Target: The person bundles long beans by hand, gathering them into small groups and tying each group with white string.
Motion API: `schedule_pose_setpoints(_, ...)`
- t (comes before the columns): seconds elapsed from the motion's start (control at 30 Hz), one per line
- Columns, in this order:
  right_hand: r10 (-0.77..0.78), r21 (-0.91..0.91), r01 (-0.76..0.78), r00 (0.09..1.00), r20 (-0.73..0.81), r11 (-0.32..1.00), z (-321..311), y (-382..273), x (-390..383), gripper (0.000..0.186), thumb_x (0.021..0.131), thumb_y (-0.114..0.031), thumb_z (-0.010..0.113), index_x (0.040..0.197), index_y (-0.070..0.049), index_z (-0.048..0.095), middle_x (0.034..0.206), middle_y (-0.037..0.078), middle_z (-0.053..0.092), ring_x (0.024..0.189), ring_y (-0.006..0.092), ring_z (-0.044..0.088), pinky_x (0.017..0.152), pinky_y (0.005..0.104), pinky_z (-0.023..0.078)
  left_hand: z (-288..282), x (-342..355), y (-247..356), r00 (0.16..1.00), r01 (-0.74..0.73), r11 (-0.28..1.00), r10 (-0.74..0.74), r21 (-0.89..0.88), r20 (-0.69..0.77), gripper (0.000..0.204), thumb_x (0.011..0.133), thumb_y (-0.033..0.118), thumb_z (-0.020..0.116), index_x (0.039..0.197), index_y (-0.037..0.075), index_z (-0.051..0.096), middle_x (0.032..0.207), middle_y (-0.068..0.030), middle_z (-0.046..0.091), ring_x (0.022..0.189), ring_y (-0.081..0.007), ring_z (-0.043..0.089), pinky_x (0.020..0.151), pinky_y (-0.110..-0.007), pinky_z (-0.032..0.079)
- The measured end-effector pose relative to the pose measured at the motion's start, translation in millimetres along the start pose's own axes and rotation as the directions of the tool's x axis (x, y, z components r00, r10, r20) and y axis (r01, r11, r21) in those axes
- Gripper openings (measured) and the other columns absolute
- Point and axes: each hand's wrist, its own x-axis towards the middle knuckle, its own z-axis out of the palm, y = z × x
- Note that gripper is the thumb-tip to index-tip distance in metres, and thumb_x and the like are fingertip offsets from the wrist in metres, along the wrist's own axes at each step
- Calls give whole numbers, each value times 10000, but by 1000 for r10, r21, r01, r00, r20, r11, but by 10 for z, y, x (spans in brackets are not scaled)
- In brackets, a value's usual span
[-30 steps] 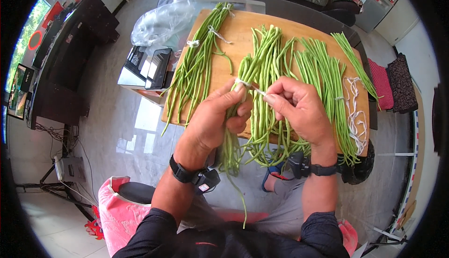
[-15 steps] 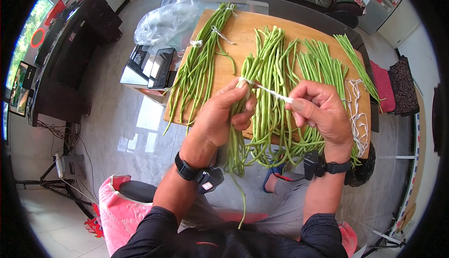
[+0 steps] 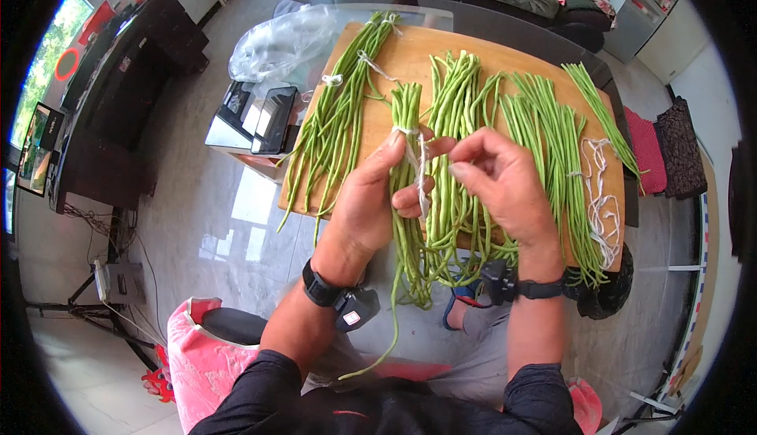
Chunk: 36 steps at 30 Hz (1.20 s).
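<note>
My left hand [image 3: 364, 202] is closed around a bundle of long green beans [image 3: 407, 102], holding it upright over the board's front edge. White string [image 3: 407, 130] wraps the bundle near its top, and a loose end [image 3: 423, 179] dangles beside my left fingers. My right hand [image 3: 511, 190] is just right of the bundle, thumb and forefinger slightly apart, with nothing visible between them. Behind the hands, loose long beans [image 3: 456, 112] lie on the wooden board [image 3: 410, 44]. Farther right is another pile of beans [image 3: 544, 119].
Tied beans [image 3: 335, 123] lie at the board's left, a thin bunch [image 3: 603, 115] at its far right. Spare white strings [image 3: 603, 198] rest on the right edge. A clear plastic bag [image 3: 280, 44] and a black tablet-like device [image 3: 274, 119] are to the left. Someone sits beyond the table.
My right hand has released the string end it was pulling taut to the right; the string now hangs down. The bundle has turned more upright in my left hand.
</note>
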Motion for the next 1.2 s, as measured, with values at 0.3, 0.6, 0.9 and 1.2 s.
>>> schedule_pose_setpoints(0.3,8,40,-9,999,39,999,265,-38,-18,133,895,-50,751,918,-17,624,794,-29,633,625,17,523,572,227,436,-86,48,-119,997,-52,996,47,69,68,320,1055,373,574,1265,132,569,942,23,612,551,-57,448,497,-218,360)
schedule_pose_setpoints(0.6,104,105,-107,994,34,989,214,-85,-48,136,910,-15,717,905,-9,582,759,-10,615,644,30,565,557,242,451,-28,18,-140,1000,6,999,-5,36,-18,349,1087,381,508,1262,97,609,867,-15,651,512,-70,446,450,-221,350)
schedule_pose_setpoints(0.9,-75,-51,68,987,-140,996,286,-180,-25,128,916,91,644,1008,9,609,826,47,661,717,78,648,625,265,530,-93,57,-158,994,82,996,-80,-20,74,286,1078,384,523,1229,145,561,853,-15,610,528,-75,458,468,-224,345)
schedule_pose_setpoints(1.2,-438,-430,346,888,-136,834,299,-73,49,139,892,88,673,992,-8,679,856,106,641,710,217,668,609,325,513,-52,61,-161,997,73,996,-72,-54,17,332,1099,382,477,1148,92,633,833,13,645,505,-77,437,453,-234,314)
